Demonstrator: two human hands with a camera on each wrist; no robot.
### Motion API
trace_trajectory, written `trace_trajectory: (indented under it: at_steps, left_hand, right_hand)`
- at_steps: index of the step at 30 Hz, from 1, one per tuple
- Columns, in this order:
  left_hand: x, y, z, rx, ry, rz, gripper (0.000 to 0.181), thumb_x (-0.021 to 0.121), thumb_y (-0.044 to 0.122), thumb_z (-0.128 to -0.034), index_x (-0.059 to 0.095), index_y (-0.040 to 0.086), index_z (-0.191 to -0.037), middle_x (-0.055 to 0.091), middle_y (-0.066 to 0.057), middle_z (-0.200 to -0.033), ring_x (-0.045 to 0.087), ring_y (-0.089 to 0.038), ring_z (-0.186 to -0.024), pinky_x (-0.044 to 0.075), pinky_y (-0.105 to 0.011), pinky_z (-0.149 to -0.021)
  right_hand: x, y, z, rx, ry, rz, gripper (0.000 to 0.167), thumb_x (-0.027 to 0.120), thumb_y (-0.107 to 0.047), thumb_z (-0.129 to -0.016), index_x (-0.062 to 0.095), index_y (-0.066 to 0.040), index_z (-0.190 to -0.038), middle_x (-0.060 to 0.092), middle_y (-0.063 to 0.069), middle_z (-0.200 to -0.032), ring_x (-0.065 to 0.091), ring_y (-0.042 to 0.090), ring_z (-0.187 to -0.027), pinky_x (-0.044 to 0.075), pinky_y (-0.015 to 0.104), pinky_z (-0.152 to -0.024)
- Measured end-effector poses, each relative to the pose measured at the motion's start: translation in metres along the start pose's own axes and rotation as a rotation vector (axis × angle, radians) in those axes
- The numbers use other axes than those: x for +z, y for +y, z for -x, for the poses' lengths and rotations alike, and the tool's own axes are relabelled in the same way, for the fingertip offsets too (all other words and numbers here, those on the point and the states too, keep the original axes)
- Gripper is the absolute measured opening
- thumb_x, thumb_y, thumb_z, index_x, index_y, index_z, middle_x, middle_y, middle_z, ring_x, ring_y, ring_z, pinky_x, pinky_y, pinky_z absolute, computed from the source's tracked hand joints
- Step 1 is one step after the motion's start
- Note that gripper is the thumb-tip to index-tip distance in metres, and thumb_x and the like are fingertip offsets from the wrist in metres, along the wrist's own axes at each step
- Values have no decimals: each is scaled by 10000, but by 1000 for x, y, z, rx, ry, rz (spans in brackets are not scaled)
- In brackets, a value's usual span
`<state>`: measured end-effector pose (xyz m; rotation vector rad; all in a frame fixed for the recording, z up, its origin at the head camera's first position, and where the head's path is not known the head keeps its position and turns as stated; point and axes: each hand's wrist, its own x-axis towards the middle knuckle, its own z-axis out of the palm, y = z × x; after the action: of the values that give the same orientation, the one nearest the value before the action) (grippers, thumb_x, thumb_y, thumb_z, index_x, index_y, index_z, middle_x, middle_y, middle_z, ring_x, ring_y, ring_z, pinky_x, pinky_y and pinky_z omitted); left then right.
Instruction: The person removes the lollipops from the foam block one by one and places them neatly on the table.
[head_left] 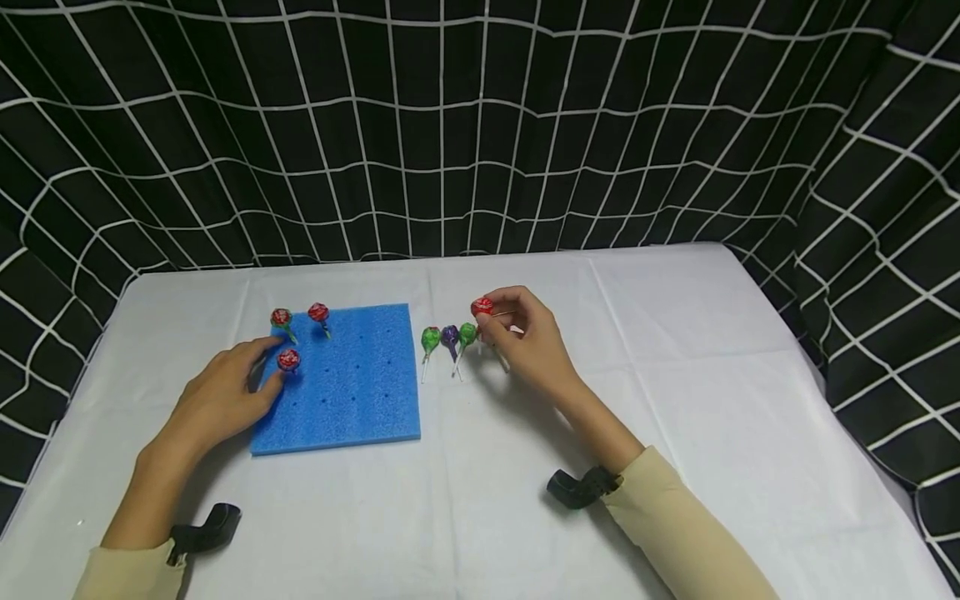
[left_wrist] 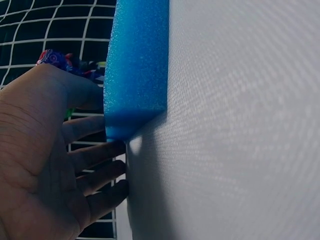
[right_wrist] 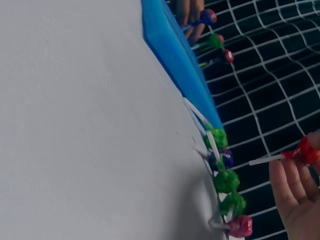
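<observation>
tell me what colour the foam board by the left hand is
The foam board is bright blue, best seen in the head view.

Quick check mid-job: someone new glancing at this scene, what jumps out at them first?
Probably the bright blue foam slab on the white tablecloth, with three lollipops stuck in toward its far and left sides. Next, the red lollipop pinched in the right hand, right of the slab. Behind the table, the black backdrop with its white grid stands out too.

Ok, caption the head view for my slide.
Right hand holds a red lollipop, left hand at a blue foam block.
</observation>
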<state>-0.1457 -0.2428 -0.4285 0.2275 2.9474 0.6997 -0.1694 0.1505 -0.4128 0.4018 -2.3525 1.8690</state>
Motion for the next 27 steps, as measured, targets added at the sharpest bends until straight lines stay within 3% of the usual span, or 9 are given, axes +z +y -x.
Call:
trace_trajectory:
  at_steps: [10, 16, 27]
  left_hand:
    - [0, 1, 1, -3, -2, -5, 599, 580, 283, -1034, 463, 33, -1565, 477, -323, -1584, 426, -573, -1454, 375, -794, -1126]
    - [0, 1, 2, -8, 2, -1, 597, 577, 283, -1034, 465, 34, -1564, 477, -317, -1587, 431, -570, -1451, 376, -794, -1125]
    - [-1, 0, 0, 10, -3, 1, 609, 578, 275, -1036, 449, 21, -1574, 472, -313, -1592, 424, -565, -1461, 372, -782, -1139]
  right_hand:
    - [-17, 6, -2, 101, 14, 52, 323, 692, -77, -1006, 613, 5, -1308, 717, 222, -1203, 727, 94, -885, 644, 240, -796]
    - [-27, 10, -4, 168, 22, 57, 337, 683, -116, -1015, 605, 20, -1313, 698, 233, -1199, 738, 157, -935, 665, 297, -825]
    - [-43, 16, -7, 299, -10, 110, 359, 665, -119, -1018, 610, 42, -1335, 677, 232, -1167, 732, 143, -893, 671, 303, -803]
